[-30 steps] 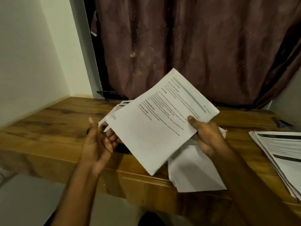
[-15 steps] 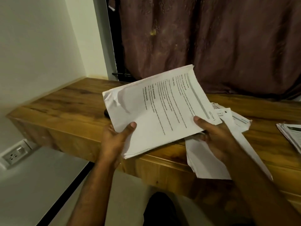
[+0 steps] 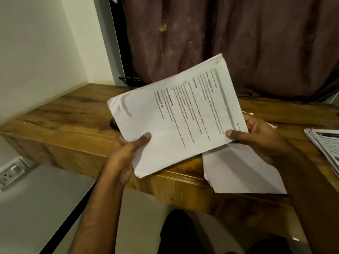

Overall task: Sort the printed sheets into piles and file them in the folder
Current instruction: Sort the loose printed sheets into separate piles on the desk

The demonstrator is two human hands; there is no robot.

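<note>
A stack of printed sheets (image 3: 179, 114) is held above the wooden desk (image 3: 73, 114), tilted with its text running sideways. My left hand (image 3: 126, 153) grips its lower left edge, thumb on top. My right hand (image 3: 256, 136) pinches its right edge, thumb on the page. Under my right hand, more white sheets (image 3: 242, 173) lie on the desk and overhang its front edge. Another pile of printed sheets (image 3: 326, 143) lies at the far right. No folder is visible.
A dark curtain (image 3: 220, 43) hangs behind the desk. A white wall (image 3: 36, 52) stands on the left, with a power socket (image 3: 11, 174) low down. A small dark object (image 3: 114, 123) lies on the desk, partly hidden behind the held stack.
My left hand, open and apart from the paper a second ago, now grips the stack's left edge. The stack has swung flatter between both hands, and the view has shifted left.
</note>
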